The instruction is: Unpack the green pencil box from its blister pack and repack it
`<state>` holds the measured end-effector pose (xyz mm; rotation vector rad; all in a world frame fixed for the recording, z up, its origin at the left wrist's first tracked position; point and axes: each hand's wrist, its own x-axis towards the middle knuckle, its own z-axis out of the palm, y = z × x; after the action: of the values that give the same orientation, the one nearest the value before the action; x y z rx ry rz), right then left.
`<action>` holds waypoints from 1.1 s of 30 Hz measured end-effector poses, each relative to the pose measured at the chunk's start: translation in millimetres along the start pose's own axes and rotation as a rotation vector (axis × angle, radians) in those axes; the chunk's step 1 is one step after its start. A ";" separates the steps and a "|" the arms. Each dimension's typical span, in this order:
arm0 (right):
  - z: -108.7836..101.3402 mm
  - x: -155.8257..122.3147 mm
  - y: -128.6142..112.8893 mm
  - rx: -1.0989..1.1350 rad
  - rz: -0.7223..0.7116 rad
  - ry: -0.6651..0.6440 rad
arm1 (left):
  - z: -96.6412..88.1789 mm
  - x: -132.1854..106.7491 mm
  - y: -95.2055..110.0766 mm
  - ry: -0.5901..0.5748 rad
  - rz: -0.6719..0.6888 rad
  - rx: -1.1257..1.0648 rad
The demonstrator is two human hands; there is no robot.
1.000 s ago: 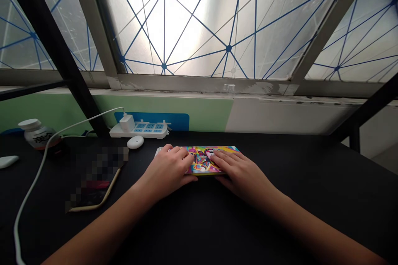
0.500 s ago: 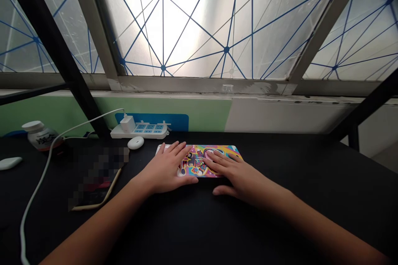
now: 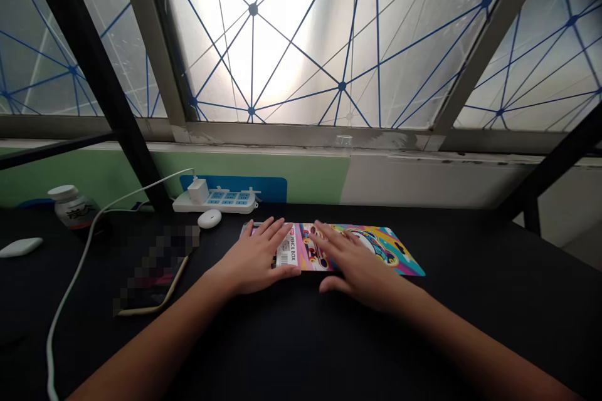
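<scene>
A colourful cartoon-printed pencil box (image 3: pixel 308 263) lies on the black desk in front of me, a white label reading "PENCIL BOX" with a barcode on its face. My left hand (image 3: pixel 261 257) rests on its left part, fingers spread, thumb along the near edge. Fingers outstretched, my right hand (image 3: pixel 355 260) lies over its middle, with the thumb apart from it near the desk. To the right of that hand extends a bright printed panel (image 3: pixel 397 250) with a slanting right end. Whether the panel is a lid or a separate piece is hidden by my hands.
Behind, a white power strip (image 3: pixel 235 202) holds a charger (image 3: pixel 198 190) with a long white cable (image 3: pixel 70 276). A round white object (image 3: pixel 209 219), a partly blurred dark item (image 3: pixel 155 276) and a white-capped bottle (image 3: pixel 73 210) stand left. Black metal posts (image 3: pixel 103 88) flank the desk (image 3: pixel 291 351).
The printed surface under my hands looks different and reaches farther right, and the "PENCIL BOX" label now shows. My hands stay in nearly the same place; the view has shifted slightly.
</scene>
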<state>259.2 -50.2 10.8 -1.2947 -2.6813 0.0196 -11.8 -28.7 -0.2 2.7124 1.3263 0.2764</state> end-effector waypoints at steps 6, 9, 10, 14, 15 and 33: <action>-15.3 -11.2 17.8 0.101 0.008 -0.214 | -6.8 1.6 0.2 -0.073 -0.041 -0.064; -30.3 -19.5 45.3 0.101 0.056 -0.218 | -8.1 1.6 0.8 -0.083 -0.049 -0.070; -31.0 -19.7 49.5 0.077 0.079 -0.195 | -7.9 1.4 1.0 -0.083 -0.051 -0.068; -10.5 -9.8 33.0 -0.018 0.106 -0.095 | -5.4 0.3 0.4 -0.066 -0.051 -0.037; -3.0 -6.3 24.4 -0.011 0.077 -0.096 | -4.8 0.2 -0.5 -0.059 -0.050 -0.029; -22.2 -21.7 66.1 -0.104 0.174 -0.121 | -20.0 2.6 -52.7 -0.105 -0.150 -0.099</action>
<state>327.2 -27.2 24.2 -1.6048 -2.6908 -0.0216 -55.0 6.0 10.3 2.4949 1.4369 0.1783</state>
